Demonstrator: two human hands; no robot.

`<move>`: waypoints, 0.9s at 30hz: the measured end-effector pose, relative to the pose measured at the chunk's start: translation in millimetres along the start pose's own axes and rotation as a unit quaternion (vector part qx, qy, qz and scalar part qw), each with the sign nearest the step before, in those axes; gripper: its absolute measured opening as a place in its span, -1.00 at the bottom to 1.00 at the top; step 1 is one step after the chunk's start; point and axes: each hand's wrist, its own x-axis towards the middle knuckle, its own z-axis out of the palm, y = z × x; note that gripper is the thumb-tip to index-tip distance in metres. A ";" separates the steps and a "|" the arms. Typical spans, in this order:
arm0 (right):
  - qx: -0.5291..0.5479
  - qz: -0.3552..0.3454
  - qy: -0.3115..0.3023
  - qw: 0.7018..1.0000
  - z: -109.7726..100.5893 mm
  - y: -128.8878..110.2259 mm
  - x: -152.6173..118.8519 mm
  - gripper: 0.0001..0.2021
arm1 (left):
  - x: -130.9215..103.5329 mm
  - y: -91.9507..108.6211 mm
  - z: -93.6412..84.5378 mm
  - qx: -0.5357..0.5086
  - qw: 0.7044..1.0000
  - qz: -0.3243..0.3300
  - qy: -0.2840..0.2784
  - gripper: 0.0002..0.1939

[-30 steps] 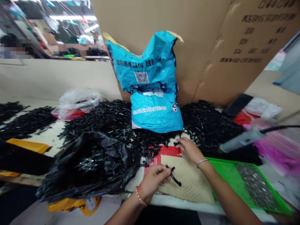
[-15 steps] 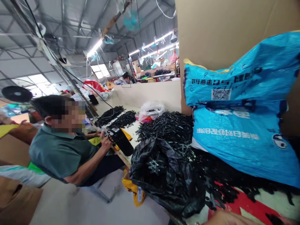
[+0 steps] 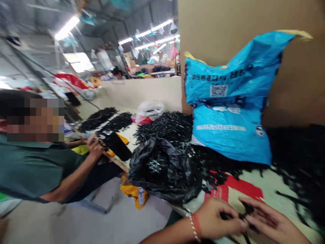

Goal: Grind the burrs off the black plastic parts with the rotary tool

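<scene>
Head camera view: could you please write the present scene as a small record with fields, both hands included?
Left hand: pinches small black pieces, details blurred
Right hand: at the same pieces, grip unclear
Beyond the hands: red sheet on the table
Open bag: black plastic bag, small parts inside
Sack: blue sack, standing among black strips
Co-worker: seated at far left, green shirt

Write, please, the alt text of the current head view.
Left hand and right hand, close together, hold small black pieces over a worktable. Beyond, a blue sack stands among heaps of black strips; leftward are an open black plastic bag and a co-worker.
</scene>
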 end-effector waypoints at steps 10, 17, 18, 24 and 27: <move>0.209 0.089 -0.027 0.974 13.9 -35.9 -31.4 -0.39 | -7.7 8.7 12.9 -0.113 0.993 -0.008 0.010 -0.49; 0.235 0.084 -0.002 0.968 12.1 -34.8 -36.3 -0.38 | -18.3 16.5 16.4 -0.186 0.979 -0.076 -0.029 -0.54; 0.232 0.081 -0.001 0.969 11.4 -35.3 -36.8 -0.38 | -19.2 15.9 16.5 -0.188 0.977 -0.089 -0.045 -0.54; 0.223 0.073 -0.034 0.971 10.5 -37.2 -38.8 -0.40 | -16.0 12.0 18.9 -0.188 0.971 -0.131 -0.073 -0.51; 0.216 0.068 -0.041 0.973 10.0 -37.9 -38.3 -0.42 | -12.7 13.6 20.4 -0.186 0.969 -0.142 -0.084 -0.50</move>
